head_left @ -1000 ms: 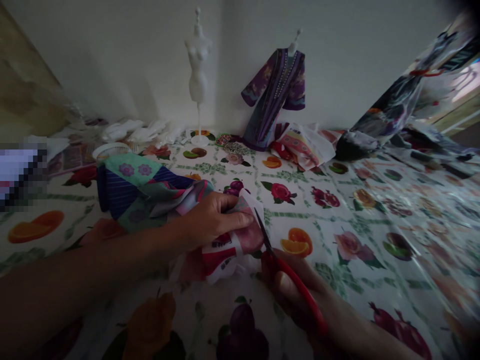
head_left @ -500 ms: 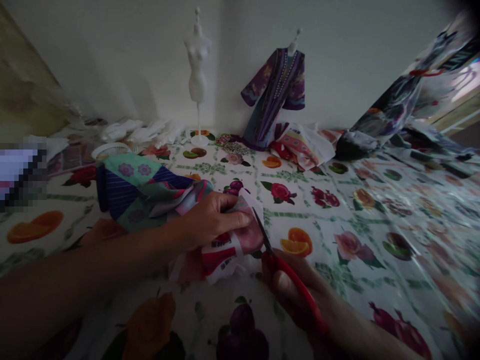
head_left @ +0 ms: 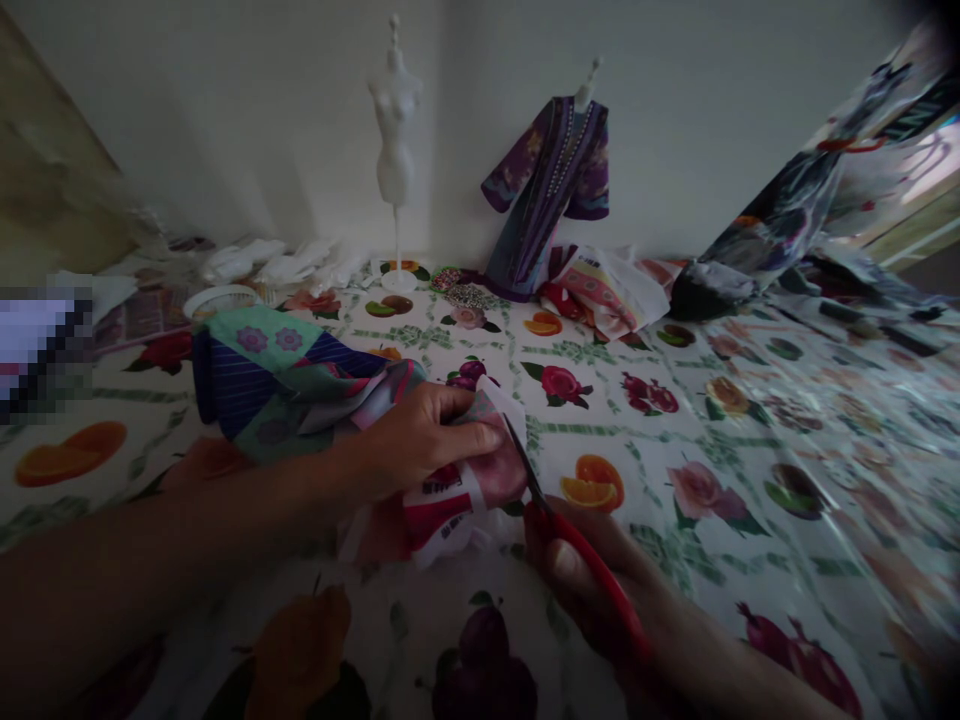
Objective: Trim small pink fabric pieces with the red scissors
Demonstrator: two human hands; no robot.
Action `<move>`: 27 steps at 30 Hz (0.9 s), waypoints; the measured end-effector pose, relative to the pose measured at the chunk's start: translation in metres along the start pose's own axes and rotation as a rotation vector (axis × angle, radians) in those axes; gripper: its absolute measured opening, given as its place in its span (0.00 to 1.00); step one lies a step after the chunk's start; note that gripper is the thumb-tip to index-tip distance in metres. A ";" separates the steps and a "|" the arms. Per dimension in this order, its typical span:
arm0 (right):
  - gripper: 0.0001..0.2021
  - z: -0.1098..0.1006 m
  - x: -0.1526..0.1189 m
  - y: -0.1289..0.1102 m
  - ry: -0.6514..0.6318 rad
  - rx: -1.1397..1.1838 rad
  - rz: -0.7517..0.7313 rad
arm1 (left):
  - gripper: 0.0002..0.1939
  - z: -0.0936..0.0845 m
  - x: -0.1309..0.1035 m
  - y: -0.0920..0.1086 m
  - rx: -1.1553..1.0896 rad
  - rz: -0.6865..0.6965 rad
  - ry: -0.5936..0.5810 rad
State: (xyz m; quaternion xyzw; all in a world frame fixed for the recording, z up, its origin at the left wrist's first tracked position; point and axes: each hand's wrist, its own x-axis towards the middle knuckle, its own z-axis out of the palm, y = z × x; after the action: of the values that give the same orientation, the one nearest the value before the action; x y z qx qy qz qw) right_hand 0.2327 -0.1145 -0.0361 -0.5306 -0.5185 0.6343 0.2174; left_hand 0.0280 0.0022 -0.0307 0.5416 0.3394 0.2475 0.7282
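My left hand pinches a thin white and pink plastic bag printed with red and dark lettering. Its upper corner sticks out past my thumb and fingers. In my right hand is a pair of red-handled scissors, gripped around the handles. The dark blades point up and left, lying against the bag's right edge, close to my left thumb. Whether the blades are apart is hard to see. Just behind my left hand lies a bunched patchwork cloth in green, blue and grey-pink.
A fruit-and-flower-patterned tablecloth covers the table. At the wall stand a bare white doll mannequin and a tilted one in a purple robe. A crumpled plastic bag lies beside it. Plastic-wrapped items lean at the right.
Almost nothing differs. Both hands keep their places, and the scissor blades shift very slightly at the bag's edge.
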 end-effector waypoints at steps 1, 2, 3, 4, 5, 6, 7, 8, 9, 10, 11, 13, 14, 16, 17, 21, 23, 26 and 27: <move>0.29 0.000 0.000 0.001 -0.007 -0.004 0.004 | 0.07 0.000 0.000 0.000 -0.001 0.005 -0.003; 0.29 -0.001 0.000 0.001 -0.006 -0.007 0.000 | 0.06 0.000 0.000 -0.001 -0.003 0.007 -0.005; 0.29 -0.001 0.000 0.002 -0.007 -0.005 -0.007 | 0.06 -0.001 0.000 -0.001 -0.008 0.008 -0.003; 0.29 -0.001 0.000 0.002 -0.011 0.000 -0.014 | 0.06 -0.001 0.001 -0.001 -0.017 0.009 -0.002; 0.29 -0.001 0.000 0.002 -0.009 0.003 -0.021 | 0.06 -0.001 0.001 0.000 -0.025 0.007 -0.002; 0.29 -0.001 0.000 0.002 -0.005 0.007 -0.021 | 0.06 -0.001 0.001 0.000 -0.034 0.007 0.002; 0.29 -0.001 0.000 0.002 0.000 0.011 -0.016 | 0.06 -0.002 0.001 0.001 -0.040 0.010 0.007; 0.29 0.000 0.001 0.002 0.004 0.014 -0.006 | 0.06 -0.002 0.000 0.001 -0.039 0.013 0.017; 0.29 0.000 0.001 0.001 0.007 0.018 0.007 | 0.06 -0.002 0.000 0.002 -0.032 0.017 0.028; 0.29 0.000 0.002 0.001 0.005 0.028 0.015 | 0.07 -0.002 0.000 0.002 -0.018 0.024 0.038; 0.29 0.000 0.002 0.001 0.002 0.041 0.013 | 0.08 -0.002 0.000 0.002 -0.001 0.029 0.047; 0.29 0.000 0.003 0.000 -0.005 0.051 -0.018 | 0.09 -0.001 0.000 0.002 0.033 0.033 0.052; 0.28 0.000 0.003 0.000 -0.010 0.051 -0.033 | 0.10 -0.001 0.000 0.002 0.042 0.036 0.051; 0.27 0.000 0.002 0.000 -0.023 0.052 -0.047 | 0.12 -0.001 0.000 0.001 0.049 0.045 0.049; 0.27 0.001 0.002 0.000 -0.005 0.053 -0.050 | 0.13 -0.001 0.000 0.001 0.055 0.046 0.045; 0.26 0.001 0.000 0.001 0.013 0.044 -0.066 | 0.13 0.000 0.000 0.002 0.079 0.036 0.023; 0.27 -0.001 -0.001 0.001 -0.024 0.027 -0.069 | 0.12 0.000 0.000 0.002 0.078 0.036 0.025; 0.27 -0.002 -0.001 0.000 -0.019 0.013 -0.074 | 0.11 0.000 0.000 0.002 0.082 0.031 0.036; 0.27 -0.002 -0.001 0.000 -0.017 0.013 -0.069 | 0.11 0.000 0.000 0.001 0.081 0.028 0.039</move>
State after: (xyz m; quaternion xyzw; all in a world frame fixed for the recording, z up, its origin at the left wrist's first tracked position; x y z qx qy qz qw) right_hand 0.2350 -0.1138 -0.0353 -0.5053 -0.5343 0.6343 0.2383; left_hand 0.0277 0.0029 -0.0296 0.5702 0.3557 0.2542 0.6955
